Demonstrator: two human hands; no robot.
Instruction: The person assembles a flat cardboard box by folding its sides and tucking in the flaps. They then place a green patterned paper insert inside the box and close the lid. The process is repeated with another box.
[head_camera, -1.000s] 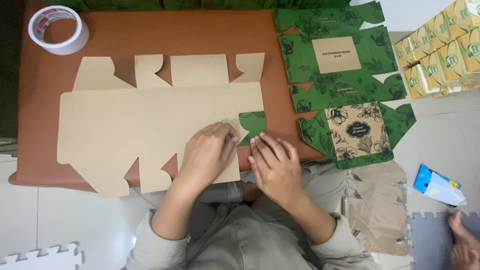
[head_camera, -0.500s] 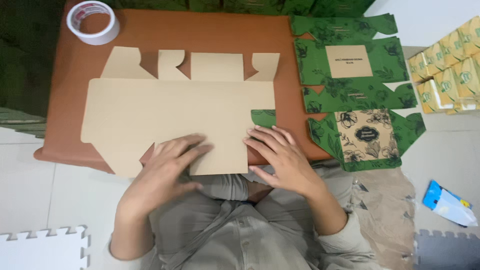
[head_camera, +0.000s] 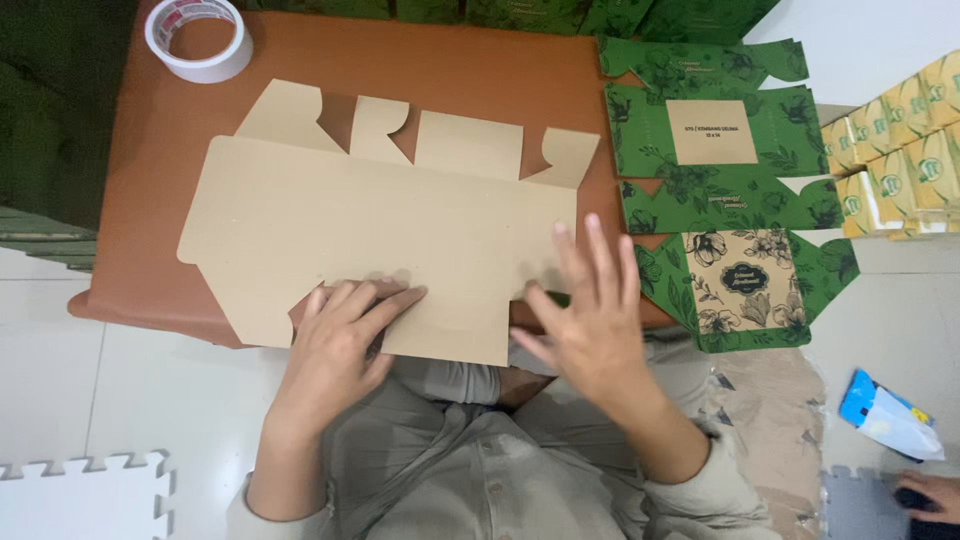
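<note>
Bright, even indoor light from above, soft faint shadows under the hands on the flat cardboard sheet (head_camera: 380, 225), mild sheen on the brown surface (head_camera: 480, 70), right hand (head_camera: 590, 320) slightly motion-blurred, edges sharp, little distortion, dark top-left corner

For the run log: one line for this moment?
left hand: flat on cardboard blank | right hand: open over its edge | tape roll: aside

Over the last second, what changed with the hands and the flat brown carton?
The right hand has lifted off the flat brown carton, fingers spread above its near edge. The left hand has slid along and still presses the near flap. Carton, tape roll and green printed cartons lie on the table as before.
</note>
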